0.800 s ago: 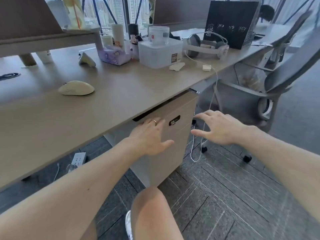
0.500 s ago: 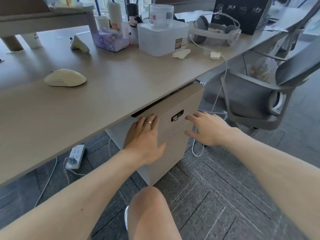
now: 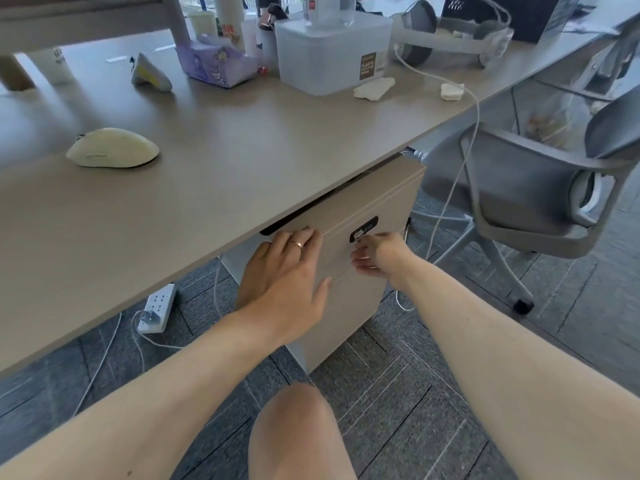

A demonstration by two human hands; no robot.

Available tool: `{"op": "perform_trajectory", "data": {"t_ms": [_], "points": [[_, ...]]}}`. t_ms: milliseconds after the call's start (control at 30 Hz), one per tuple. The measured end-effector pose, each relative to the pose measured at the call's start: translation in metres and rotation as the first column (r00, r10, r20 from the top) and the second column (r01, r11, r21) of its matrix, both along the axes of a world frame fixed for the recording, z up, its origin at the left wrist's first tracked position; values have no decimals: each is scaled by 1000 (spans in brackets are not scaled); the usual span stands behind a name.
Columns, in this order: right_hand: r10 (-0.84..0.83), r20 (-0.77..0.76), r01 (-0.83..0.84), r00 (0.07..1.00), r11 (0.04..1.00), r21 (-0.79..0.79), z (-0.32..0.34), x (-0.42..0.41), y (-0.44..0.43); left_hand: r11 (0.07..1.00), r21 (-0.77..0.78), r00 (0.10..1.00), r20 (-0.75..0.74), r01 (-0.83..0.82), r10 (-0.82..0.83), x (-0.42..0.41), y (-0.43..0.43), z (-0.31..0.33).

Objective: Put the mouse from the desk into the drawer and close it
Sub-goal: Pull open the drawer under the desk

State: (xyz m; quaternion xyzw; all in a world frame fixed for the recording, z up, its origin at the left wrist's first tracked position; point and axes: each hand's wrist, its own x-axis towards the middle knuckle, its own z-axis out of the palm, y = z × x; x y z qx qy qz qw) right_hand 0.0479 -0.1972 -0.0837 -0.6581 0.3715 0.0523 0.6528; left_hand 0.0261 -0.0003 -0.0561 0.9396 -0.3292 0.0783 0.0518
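Note:
A cream mouse (image 3: 112,148) lies on the left part of the wooden desk (image 3: 242,161). Under the desk's front edge stands a beige drawer cabinet (image 3: 367,216), its top drawer closed. My left hand (image 3: 287,275) lies flat on the drawer front, fingers spread and reaching up to the dark slot below the desktop. My right hand (image 3: 377,254) pinches the small key (image 3: 358,234) in the black lock plate on the drawer front.
A grey office chair (image 3: 540,188) stands close to the cabinet's right. A white cable (image 3: 464,161) hangs off the desk beside the cabinet. A plastic box (image 3: 332,53), tissue pack (image 3: 214,64) and headset (image 3: 450,39) line the desk's back. A power strip (image 3: 156,308) lies on the floor.
Both hands moved in toward the drawer front. The left hand settled flat on it, and the right hand went from spread open to pinching the key in the lock.

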Motion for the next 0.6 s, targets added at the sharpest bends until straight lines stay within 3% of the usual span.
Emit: {"op": "perform_trajectory", "data": {"t_ms": [167,433,600], "points": [[-80,91,65,993,986,155,-10,-1,3,1000,17,1000,5,-24,24,0,-5,2],[-108,116,90,987,984,152,-17,-2,4,999,40,1000,-5,-16,16,0,-4,6],[-217,164,196,962,971,134,-15,-14,10,1000,21,1000,-4,-16,16,0,-5,9]]}}
